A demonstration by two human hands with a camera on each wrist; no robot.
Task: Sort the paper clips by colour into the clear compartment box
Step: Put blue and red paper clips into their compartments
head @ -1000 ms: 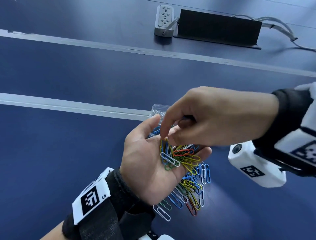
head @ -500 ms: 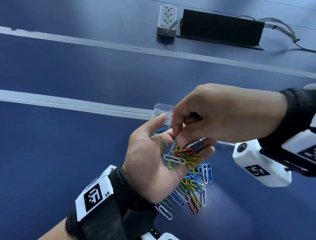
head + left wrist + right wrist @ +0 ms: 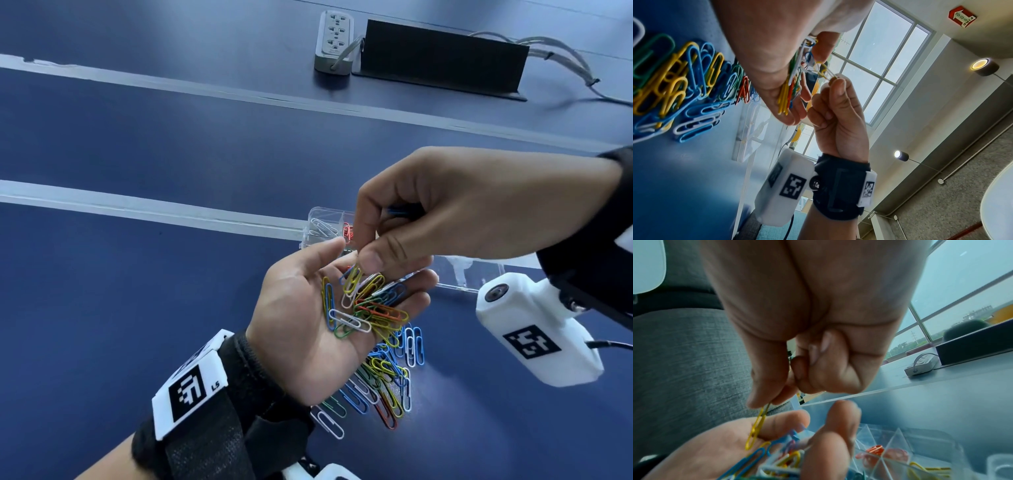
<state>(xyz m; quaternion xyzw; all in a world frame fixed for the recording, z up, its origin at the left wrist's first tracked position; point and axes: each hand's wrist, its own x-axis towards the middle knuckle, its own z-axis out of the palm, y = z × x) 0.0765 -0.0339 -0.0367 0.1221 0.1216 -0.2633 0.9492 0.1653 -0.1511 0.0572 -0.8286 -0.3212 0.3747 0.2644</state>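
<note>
My left hand [image 3: 298, 318] lies palm up above the table, cupping a loose heap of mixed-colour paper clips [image 3: 373, 311]. Just above it, my right hand [image 3: 363, 253] pinches a yellow paper clip [image 3: 352, 282] between thumb and forefinger; the right wrist view shows that yellow clip [image 3: 756, 426] hanging over the palm. A blue clip [image 3: 397, 210] is tucked in the right hand's curled fingers. The clear compartment box [image 3: 322, 222] sits behind the hands, mostly hidden, with white and red clips in separate compartments. More clips [image 3: 387, 377] lie piled on the table under the left hand.
The blue table [image 3: 137, 308] carries pale stripes. A grey power strip [image 3: 334, 41], a black stand [image 3: 442, 58] and cables [image 3: 565, 58] sit at the far edge. The box's clear lid [image 3: 459, 274] lies open to the right.
My right hand has risen slightly from the heap in the left palm, drawing a yellow clip up between thumb and forefinger. The left hand has stayed cupped in place.
</note>
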